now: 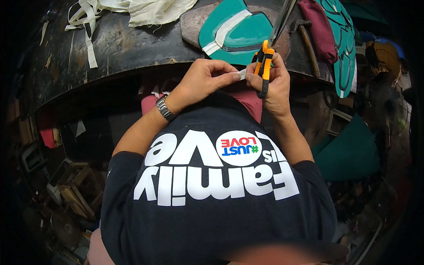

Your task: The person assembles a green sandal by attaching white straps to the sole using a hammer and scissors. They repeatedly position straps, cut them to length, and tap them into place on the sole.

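Observation:
Between my two hands, just off the table's near edge, a small white strip (242,74) is stretched. My left hand (204,80) is closed, pinching its left end between thumb and forefinger. My right hand (273,86) pinches the other end with its thumb. The same hand also grips scissors (266,59) with orange and black handles, their blades pointing up and away over the table. Beyond the hands lies a teal cut piece (240,35) with a white band stuck across it. It rests on a brownish slab (191,27).
A hammer (308,46) lies right of the slab, beside a maroon pouch (319,31) and a teal sheet with dark outlines (342,44). White cloth (159,11) and straps (90,48) lie on the dark table (132,53). Below right hangs a green sheet (346,154); a wooden frame (79,190) stands lower left.

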`<act>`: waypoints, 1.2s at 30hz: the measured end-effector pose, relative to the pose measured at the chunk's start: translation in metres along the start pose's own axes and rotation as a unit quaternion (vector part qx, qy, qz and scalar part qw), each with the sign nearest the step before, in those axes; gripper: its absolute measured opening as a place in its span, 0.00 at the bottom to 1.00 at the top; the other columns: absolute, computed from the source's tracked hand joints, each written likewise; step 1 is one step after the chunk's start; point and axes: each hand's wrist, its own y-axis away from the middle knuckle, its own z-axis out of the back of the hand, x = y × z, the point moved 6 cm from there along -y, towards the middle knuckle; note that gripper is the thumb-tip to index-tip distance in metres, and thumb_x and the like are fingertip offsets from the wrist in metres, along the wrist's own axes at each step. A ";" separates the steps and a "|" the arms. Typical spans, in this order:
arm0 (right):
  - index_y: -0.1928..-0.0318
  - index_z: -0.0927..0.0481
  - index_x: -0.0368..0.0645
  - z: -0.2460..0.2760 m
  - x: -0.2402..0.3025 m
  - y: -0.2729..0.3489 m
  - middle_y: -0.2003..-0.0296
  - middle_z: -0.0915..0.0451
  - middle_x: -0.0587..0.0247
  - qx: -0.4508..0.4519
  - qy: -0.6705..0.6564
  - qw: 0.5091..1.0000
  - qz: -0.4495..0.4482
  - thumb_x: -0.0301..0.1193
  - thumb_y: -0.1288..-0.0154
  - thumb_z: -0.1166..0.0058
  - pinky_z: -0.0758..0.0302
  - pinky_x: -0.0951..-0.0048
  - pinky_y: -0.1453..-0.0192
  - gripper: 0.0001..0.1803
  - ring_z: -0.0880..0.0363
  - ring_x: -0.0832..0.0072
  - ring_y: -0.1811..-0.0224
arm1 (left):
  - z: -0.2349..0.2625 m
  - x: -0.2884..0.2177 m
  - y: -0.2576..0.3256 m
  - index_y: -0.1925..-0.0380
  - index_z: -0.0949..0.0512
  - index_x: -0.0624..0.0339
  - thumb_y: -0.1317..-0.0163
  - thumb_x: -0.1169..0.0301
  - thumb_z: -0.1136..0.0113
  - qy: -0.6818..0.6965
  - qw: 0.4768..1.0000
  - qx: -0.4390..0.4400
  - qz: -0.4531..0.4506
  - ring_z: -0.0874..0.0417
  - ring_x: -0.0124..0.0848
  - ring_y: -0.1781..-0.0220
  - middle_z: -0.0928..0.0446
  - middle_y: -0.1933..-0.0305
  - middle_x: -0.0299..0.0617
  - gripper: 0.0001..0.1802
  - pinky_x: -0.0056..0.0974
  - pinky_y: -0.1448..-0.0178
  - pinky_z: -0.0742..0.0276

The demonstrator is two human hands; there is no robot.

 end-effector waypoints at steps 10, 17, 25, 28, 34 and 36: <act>0.56 0.28 0.41 0.011 -0.014 0.013 0.69 0.22 0.69 0.054 0.020 0.994 -0.095 0.25 0.40 0.29 0.29 0.84 0.68 0.19 0.24 0.87 0.71 | 0.028 -0.005 0.007 0.58 0.14 0.68 0.33 0.70 0.31 0.071 0.987 -0.128 -0.064 0.22 0.15 0.66 0.15 0.65 0.33 0.11 0.22 0.62 0.27; 0.56 0.27 0.44 0.022 -0.036 0.041 0.68 0.29 0.74 0.159 0.164 0.950 -0.211 0.33 0.45 0.24 0.35 0.84 0.62 0.24 0.32 0.88 0.68 | 0.039 0.000 0.007 0.56 0.15 0.66 0.32 0.71 0.33 0.103 0.977 -0.158 -0.096 0.25 0.12 0.68 0.17 0.65 0.31 0.10 0.19 0.67 0.34; 0.61 0.27 0.45 0.019 -0.039 0.046 0.73 0.31 0.78 0.125 0.165 0.956 -0.206 0.34 0.44 0.23 0.41 0.86 0.68 0.22 0.37 0.90 0.73 | 0.043 0.002 0.009 0.59 0.14 0.66 0.35 0.71 0.31 0.087 0.971 -0.197 -0.107 0.25 0.13 0.68 0.18 0.68 0.30 0.09 0.20 0.65 0.31; 0.62 0.27 0.45 0.017 -0.040 0.043 0.75 0.32 0.79 0.126 0.157 0.959 -0.198 0.32 0.44 0.23 0.43 0.87 0.70 0.20 0.38 0.91 0.75 | 0.045 0.002 0.013 0.60 0.14 0.66 0.35 0.70 0.30 0.080 0.970 -0.203 -0.102 0.25 0.13 0.68 0.18 0.68 0.30 0.10 0.21 0.65 0.31; 0.64 0.27 0.45 0.014 -0.036 0.038 0.76 0.32 0.80 0.129 0.134 0.962 -0.201 0.26 0.44 0.24 0.41 0.88 0.71 0.19 0.35 0.94 0.75 | 0.049 0.001 0.018 0.59 0.14 0.66 0.34 0.70 0.31 0.066 0.968 -0.217 -0.104 0.25 0.13 0.68 0.17 0.68 0.31 0.10 0.20 0.64 0.30; 0.64 0.27 0.43 0.018 -0.025 0.026 0.74 0.28 0.78 0.133 0.149 0.965 -0.172 0.24 0.43 0.27 0.37 0.88 0.69 0.17 0.30 0.94 0.73 | 0.048 -0.003 0.018 0.58 0.14 0.66 0.34 0.70 0.31 0.048 0.967 -0.220 -0.119 0.24 0.14 0.67 0.17 0.68 0.32 0.10 0.21 0.64 0.29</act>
